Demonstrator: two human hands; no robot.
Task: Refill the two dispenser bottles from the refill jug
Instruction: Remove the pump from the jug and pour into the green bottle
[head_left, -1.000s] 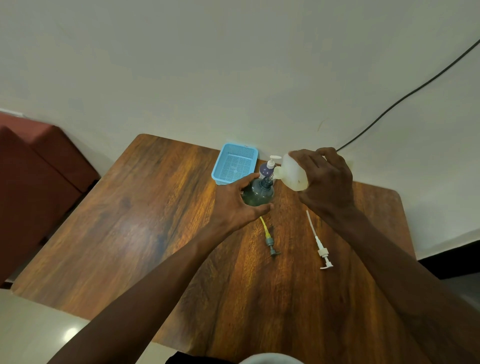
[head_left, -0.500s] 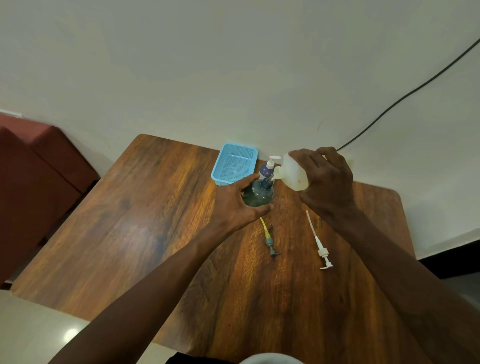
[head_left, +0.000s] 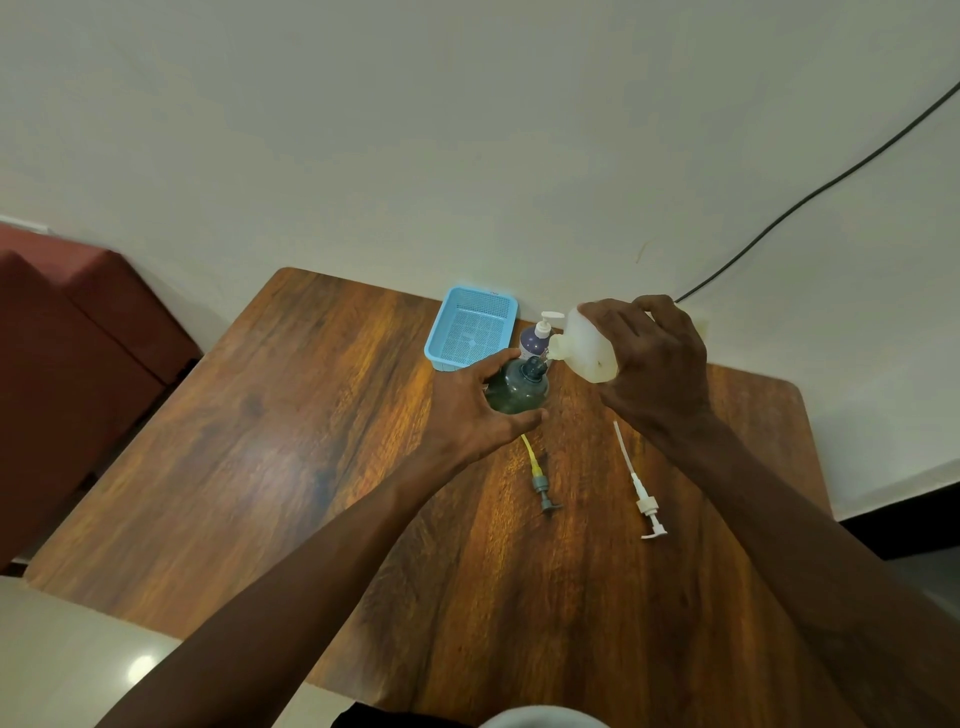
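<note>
My left hand (head_left: 470, 410) wraps around a dark green dispenser bottle (head_left: 517, 387) that stands upright with its neck uncovered. My right hand (head_left: 654, 364) holds the white refill jug (head_left: 584, 345) tipped on its side, spout pointing left and down at the green bottle's neck. Behind them stands a purple dispenser bottle (head_left: 535, 338) with a white pump on top. Two loose pump heads lie on the table: a grey one with a yellow tube (head_left: 540, 480) and a white one (head_left: 641, 493).
A light blue plastic basket (head_left: 470, 330) sits at the table's far edge beside the bottles. The wooden table (head_left: 291, 441) stands against a white wall, with a black cable (head_left: 810, 200) on it. A dark red seat (head_left: 67, 364) is at the left.
</note>
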